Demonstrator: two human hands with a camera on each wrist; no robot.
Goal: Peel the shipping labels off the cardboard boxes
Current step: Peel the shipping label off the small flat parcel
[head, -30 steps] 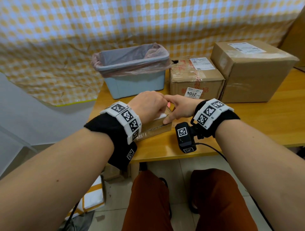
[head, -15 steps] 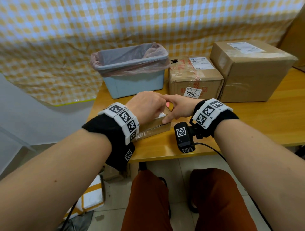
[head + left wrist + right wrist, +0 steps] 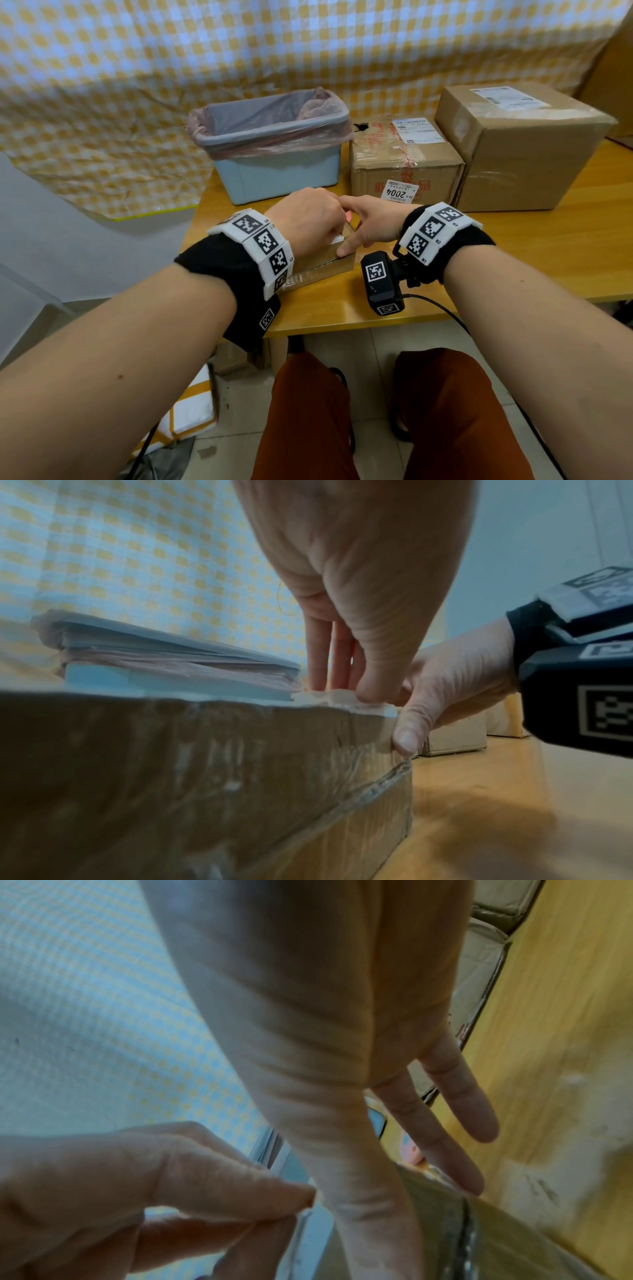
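Taped flat box, white label

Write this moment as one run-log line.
left hand: pinches white label edge | right hand: steadies small cardboard box | lined bin: behind | step: peeling

Far side of worktop blocked: lined bin left, medium box centre, large box right, boxes touching, narrow gap bin-to-medium box. Both hands crowd the small box near the front-left edge. Wrist camera and cable sit just right of it. Open worktop runs right of the right hand, in front of the large box.
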